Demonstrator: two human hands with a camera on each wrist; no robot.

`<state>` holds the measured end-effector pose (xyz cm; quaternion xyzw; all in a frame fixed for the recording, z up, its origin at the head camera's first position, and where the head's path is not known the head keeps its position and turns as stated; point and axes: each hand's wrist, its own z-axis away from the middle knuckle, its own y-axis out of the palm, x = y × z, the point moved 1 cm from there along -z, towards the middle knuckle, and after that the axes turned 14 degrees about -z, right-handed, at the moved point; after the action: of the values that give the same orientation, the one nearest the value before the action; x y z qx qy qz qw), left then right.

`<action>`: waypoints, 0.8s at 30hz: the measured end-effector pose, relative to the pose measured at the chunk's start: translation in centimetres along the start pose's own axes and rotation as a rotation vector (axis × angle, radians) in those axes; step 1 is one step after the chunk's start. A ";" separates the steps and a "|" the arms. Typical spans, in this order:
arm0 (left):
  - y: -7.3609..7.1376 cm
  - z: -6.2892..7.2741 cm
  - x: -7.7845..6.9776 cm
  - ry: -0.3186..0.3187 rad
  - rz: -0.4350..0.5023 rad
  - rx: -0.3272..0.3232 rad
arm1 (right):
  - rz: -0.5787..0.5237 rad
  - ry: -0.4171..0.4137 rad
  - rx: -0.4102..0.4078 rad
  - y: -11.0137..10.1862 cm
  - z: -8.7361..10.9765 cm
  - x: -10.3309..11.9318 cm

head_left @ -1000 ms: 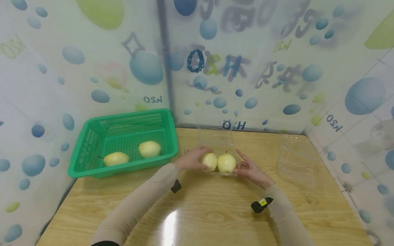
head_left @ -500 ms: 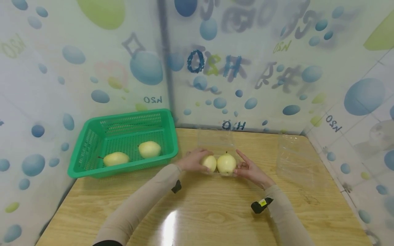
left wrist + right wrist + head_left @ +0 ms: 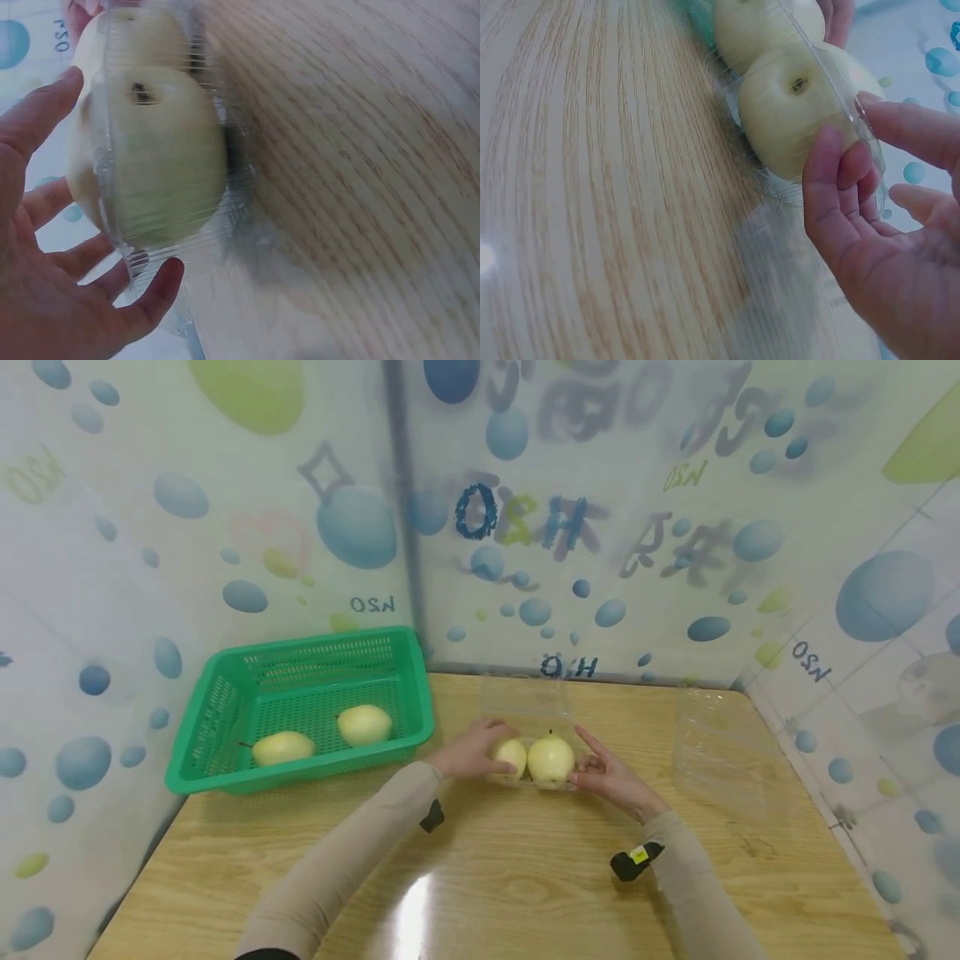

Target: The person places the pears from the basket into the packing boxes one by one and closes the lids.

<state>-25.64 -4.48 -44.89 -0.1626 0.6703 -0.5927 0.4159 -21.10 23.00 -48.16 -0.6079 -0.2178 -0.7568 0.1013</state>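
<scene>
Two pale yellow pears lie side by side in a clear plastic clamshell box, its lid (image 3: 523,696) raised at the back. My left hand (image 3: 474,750) grips the left pear (image 3: 512,758) at the box's left end, thumb in front and fingers behind. In the left wrist view, some of those fingers also lie along the box wall (image 3: 161,255). At the right end, beside the right pear (image 3: 551,762), my right hand (image 3: 617,781) holds the box edge between thumb and curled fingers, its index finger stretched along the rim (image 3: 845,97).
A green basket (image 3: 426,710) at the left holds two more pears, the nearer one (image 3: 283,748) and another (image 3: 365,725). Another clear plastic container (image 3: 720,756) stands at the right of the wooden table (image 3: 517,877). A patterned wall covering (image 3: 630,593) closes off the back and sides.
The left pear and my left hand have shifted very slightly within the box. My right hand keeps its place at the box's right end.
</scene>
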 end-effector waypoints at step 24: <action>-0.3 0.1 2.5 -0.154 0.192 -0.197 | 0.029 -0.001 -0.043 0.0 0.0 0.1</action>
<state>-27.15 -6.40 -45.49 -0.1827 0.7039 -0.4673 0.5028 -21.07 23.02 -48.08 -0.6132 -0.1930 -0.7596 0.0991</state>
